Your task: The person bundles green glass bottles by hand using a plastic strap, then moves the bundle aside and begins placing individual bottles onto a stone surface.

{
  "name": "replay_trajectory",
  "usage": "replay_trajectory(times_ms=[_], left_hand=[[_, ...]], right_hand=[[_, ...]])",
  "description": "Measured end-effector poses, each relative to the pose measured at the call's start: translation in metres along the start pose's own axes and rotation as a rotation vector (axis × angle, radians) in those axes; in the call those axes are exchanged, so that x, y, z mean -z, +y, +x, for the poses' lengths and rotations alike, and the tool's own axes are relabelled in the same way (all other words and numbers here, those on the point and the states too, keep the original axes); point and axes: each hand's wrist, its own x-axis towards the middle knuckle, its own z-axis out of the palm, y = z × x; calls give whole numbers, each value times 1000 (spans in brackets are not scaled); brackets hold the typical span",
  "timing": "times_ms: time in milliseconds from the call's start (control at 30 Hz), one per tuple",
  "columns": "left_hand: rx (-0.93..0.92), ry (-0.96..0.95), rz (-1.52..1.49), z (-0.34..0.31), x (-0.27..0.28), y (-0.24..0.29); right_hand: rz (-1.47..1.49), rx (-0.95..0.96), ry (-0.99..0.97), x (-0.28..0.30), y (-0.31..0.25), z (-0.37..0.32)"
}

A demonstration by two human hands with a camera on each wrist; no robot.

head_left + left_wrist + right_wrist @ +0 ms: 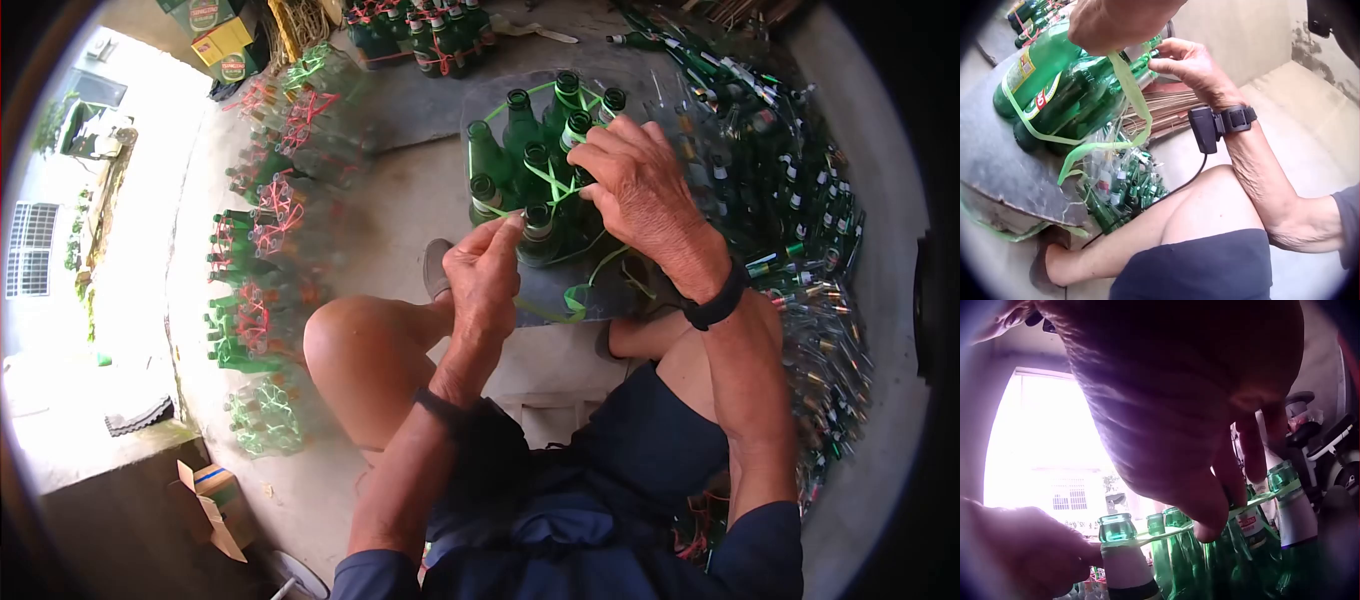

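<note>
Several green glass bottles (487,155) stand upright in a tight cluster before me. A light green plastic strap (545,177) crosses between their necks and also circles the group lower down. At the near bottle's neck, my left hand (483,270) pinches the strap between thumb and forefinger. My right hand (640,190) reaches over the right-hand necks, its fingers curled down and pinching the strap there. In the right wrist view, the strap runs taut between a near bottle neck (1116,530) and another neck (1283,478). A loose strap tail (1138,103) dangles beside the bottles.
Under the cluster is a grey board (997,156) with a worn edge. Loose green bottles (800,200) lie heaped along the right. Strapped bottle bundles (250,320) stand in a row at left, with another bundle (435,40) behind. An opened cardboard box (225,505) sits lower left.
</note>
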Motion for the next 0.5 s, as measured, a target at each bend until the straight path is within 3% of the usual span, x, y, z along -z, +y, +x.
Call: replay_trajectory(times_ms=[267,500], left_hand=[[-57,-96,-42,-11,-15,-27],[-95,-133,37,-6,-2,-28]], right_hand=[[8,-93,32,3,15,-5],[54,-29,118,5,9,4]])
